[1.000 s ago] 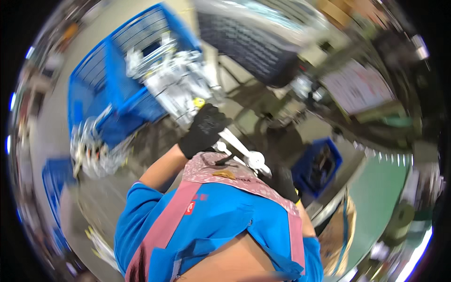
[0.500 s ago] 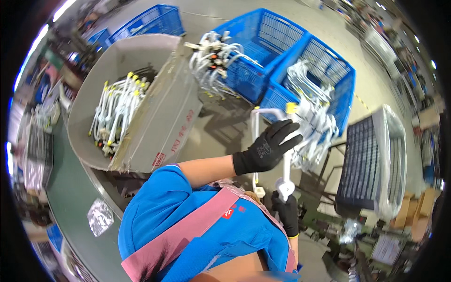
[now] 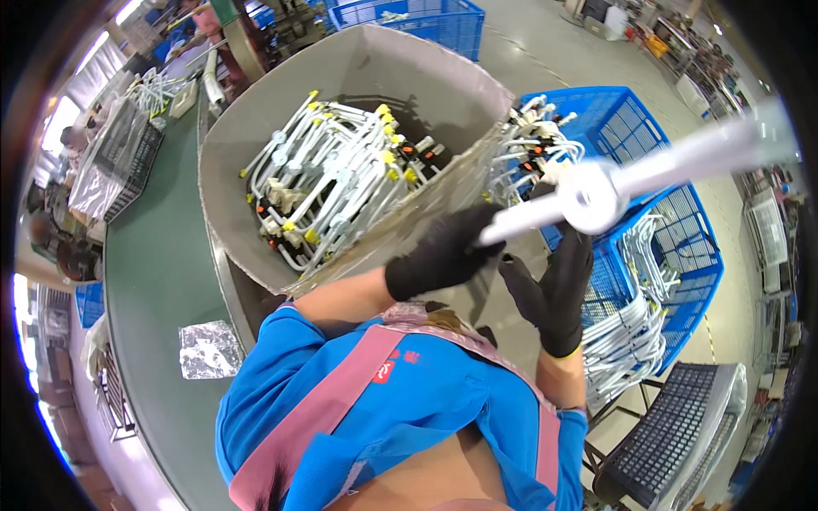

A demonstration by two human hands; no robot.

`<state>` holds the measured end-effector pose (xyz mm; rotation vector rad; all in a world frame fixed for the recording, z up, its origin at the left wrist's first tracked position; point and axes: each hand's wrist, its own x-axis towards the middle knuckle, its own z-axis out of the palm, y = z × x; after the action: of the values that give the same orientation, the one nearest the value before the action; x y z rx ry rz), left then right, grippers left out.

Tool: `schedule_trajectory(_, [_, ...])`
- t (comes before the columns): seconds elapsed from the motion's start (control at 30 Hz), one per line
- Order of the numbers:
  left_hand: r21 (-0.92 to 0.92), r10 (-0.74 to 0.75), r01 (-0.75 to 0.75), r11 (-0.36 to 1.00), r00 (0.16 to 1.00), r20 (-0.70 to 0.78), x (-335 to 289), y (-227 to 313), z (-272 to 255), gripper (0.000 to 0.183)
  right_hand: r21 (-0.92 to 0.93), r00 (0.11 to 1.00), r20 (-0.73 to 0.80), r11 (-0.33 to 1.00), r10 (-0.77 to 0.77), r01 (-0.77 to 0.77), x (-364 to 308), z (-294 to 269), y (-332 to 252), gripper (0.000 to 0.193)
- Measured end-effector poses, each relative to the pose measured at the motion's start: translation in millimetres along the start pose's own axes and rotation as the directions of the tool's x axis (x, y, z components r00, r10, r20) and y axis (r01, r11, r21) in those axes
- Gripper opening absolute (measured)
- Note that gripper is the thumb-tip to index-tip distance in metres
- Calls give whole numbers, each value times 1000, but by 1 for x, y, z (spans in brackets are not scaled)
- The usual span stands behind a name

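Note:
A white jointed tube (image 3: 682,163) with a round hub slants across the front, its far end blurred toward the upper right. My left hand (image 3: 443,255), in a black glove, is closed around its lower left end. My right hand (image 3: 558,285), also black-gloved, is just below the hub with thumb and fingers spread; its fingertips pass partly behind the tube, and whether they touch it cannot be made out. Left of my hands, a large grey cardboard bin (image 3: 223,183) holds a heap of similar white tubes (image 3: 332,175) with yellow caps and black and orange fittings.
Blue plastic crates (image 3: 703,281) stand to the right, with white tubes (image 3: 626,341) in and over the nearer one. More tubes hang beside the bin. A green worktop (image 3: 158,281) on the left carries a silvery sheet (image 3: 210,349). A black basket (image 3: 673,426) stands lower right.
The tube has swung from upright to slanting up to the right. My left hand now grips its end; my right hand has risen from below the hub and spread. The view has turned, showing more of the bin.

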<state>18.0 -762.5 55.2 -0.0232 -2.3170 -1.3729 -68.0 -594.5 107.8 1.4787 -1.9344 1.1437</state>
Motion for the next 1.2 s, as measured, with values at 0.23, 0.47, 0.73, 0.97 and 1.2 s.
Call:
schedule_trajectory(0.23, [-6, -58, 58, 998, 987, -147, -13, 39, -129, 23, -132, 720, -598, 843, 351, -521, 42, -43, 129, 58])
schedule_trajectory(0.47, [-9, -166, 166, 986, 971, -173, -15, 52, -199, 36, 863, 823, 59, 386, 566, -327, 63, -42, 238, 35])
schedule_trajectory(0.73, [821, 420, 468, 325, 707, -569, 16, 87, -268, 41, 987, 966, 133, -115, 224, -110, 129, 21, 166, 18])
schedule_trajectory(0.97, [785, -57, 594, 174, 802, -594, 19, 21, -176, 60, 973, 998, 44, 223, 36, -51, 172, 74, 100, 6])
schedule_trajectory(1.2, [432, -314, 665, 609, 703, -639, -25, -58, -234, 64, 993, 1000, 9, 117, -27, -6, 183, 157, 80, 22])
